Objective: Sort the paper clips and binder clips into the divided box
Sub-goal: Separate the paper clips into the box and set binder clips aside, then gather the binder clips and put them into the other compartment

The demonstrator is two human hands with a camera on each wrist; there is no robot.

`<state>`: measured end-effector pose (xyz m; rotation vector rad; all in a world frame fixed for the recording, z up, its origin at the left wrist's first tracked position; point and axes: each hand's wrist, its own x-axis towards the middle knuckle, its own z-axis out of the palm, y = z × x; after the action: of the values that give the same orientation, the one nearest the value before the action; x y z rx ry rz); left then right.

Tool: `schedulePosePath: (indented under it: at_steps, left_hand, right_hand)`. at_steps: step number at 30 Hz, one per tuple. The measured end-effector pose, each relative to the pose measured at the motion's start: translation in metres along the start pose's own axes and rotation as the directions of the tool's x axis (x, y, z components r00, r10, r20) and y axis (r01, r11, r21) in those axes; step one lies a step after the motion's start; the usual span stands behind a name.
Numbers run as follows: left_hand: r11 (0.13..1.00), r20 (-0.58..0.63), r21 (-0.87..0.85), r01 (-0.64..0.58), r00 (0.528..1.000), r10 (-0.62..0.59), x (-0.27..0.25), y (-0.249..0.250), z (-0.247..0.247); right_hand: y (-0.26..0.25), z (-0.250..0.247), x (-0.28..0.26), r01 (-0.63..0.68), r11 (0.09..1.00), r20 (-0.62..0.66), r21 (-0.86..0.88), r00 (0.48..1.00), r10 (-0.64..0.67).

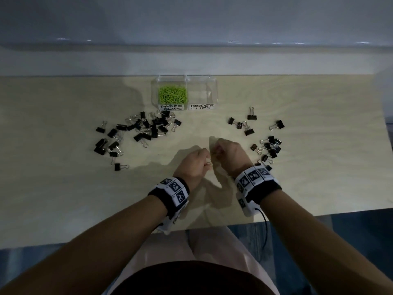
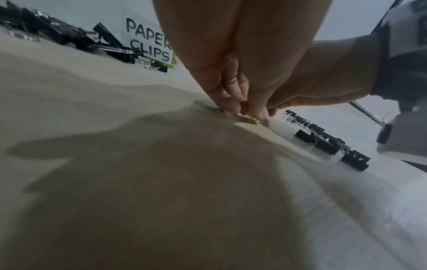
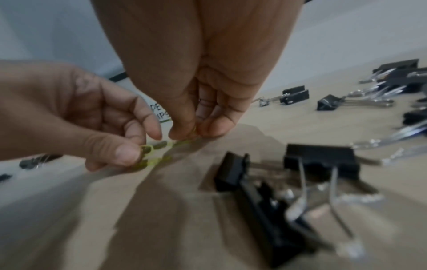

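Observation:
A clear divided box (image 1: 213, 90) stands at the back centre. Its left half, labelled PAPER CLIPS, holds a heap of green paper clips (image 1: 173, 95); the half labelled BINDER CLIPS shows nothing inside. Black binder clips lie in a left pile (image 1: 138, 128) and a looser right group (image 1: 269, 147). Both hands meet at mid-table. My left hand (image 3: 138, 155) pinches one end of some tangled green paper clips (image 3: 166, 146) between thumb and forefinger. My right hand (image 3: 196, 131) pinches the other end, low over the table. In the head view the hands (image 1: 207, 163) (image 1: 214, 152) hide these clips.
A pale wood-look tabletop (image 1: 63, 188) ends at a grey wall behind the box. Its near edge runs just past my wrists, above my lap. A few binder clips (image 3: 318, 164) lie close beside my right wrist.

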<state>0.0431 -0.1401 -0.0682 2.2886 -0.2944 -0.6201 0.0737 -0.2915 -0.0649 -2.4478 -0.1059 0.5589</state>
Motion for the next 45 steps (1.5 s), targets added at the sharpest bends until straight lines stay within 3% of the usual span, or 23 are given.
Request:
schedulePosePath:
  at_steps: [9, 13, 18, 22, 24, 28, 32, 35, 39, 42, 45]
  left_hand:
    - [1.000, -0.042, 0.017, -0.007, 0.999, 0.007, -0.005, -0.002, 0.014]
    - [0.994, -0.092, -0.069, 0.088, 0.991, -0.094, -0.012, -0.018, 0.004]
    - [0.997, -0.309, -0.012, 0.081, 0.948, -0.080, -0.004, -0.033, -0.046]
    - [0.997, -0.475, -0.012, 0.071, 0.878, -0.068, 0.032, -0.026, -0.104]
    - [0.998, -0.501, -0.017, 0.061, 0.863, -0.062, 0.054, -0.026, -0.128]
    - [0.989, -0.479, 0.115, 0.093, 0.877, -0.026, 0.073, -0.037, -0.150]
    - [0.982, -0.567, 0.120, 0.143, 0.822, -0.051, 0.049, -0.070, -0.154]
    - [0.952, -0.510, 0.162, 0.258, 0.848, -0.143, 0.022, -0.097, -0.147]
    - [0.961, -0.327, 0.198, 0.193, 0.937, -0.120, 0.002, -0.103, -0.130]
    - [0.943, -0.192, 0.294, 0.155, 0.976, -0.100, 0.005, -0.099, -0.120]
    - [0.911, -0.126, 0.371, 0.179, 0.982, -0.142, 0.012, -0.094, -0.112]
  right_hand:
    - [-0.001, 0.007, 0.004, 0.137, 0.981, 0.003, -0.137, 0.990, -0.138]
    - [-0.002, 0.005, 0.003, 0.182, 0.979, 0.039, -0.093, 0.983, -0.179]
    - [-0.015, 0.011, 0.006, 0.226, 0.974, 0.068, -0.022, 0.972, -0.224]
    - [-0.023, 0.016, 0.006, 0.263, 0.961, 0.065, -0.088, 0.964, -0.258]
    - [-0.023, 0.014, 0.007, 0.253, 0.957, 0.103, -0.143, 0.965, -0.239]
    - [-0.026, 0.011, 0.010, 0.210, 0.928, 0.219, -0.309, 0.965, -0.145]
    - [-0.030, 0.006, 0.012, 0.221, 0.897, 0.294, -0.383, 0.950, -0.109]
    - [-0.047, -0.004, 0.027, 0.147, 0.952, 0.207, -0.270, 0.974, -0.091]
    - [-0.091, -0.020, 0.071, 0.178, 0.980, -0.070, -0.086, 0.980, -0.185]
    - [-0.124, -0.026, 0.104, 0.206, 0.975, -0.183, -0.078, 0.959, -0.217]
    - [-0.137, -0.023, 0.120, 0.192, 0.962, -0.179, -0.194, 0.957, -0.227]
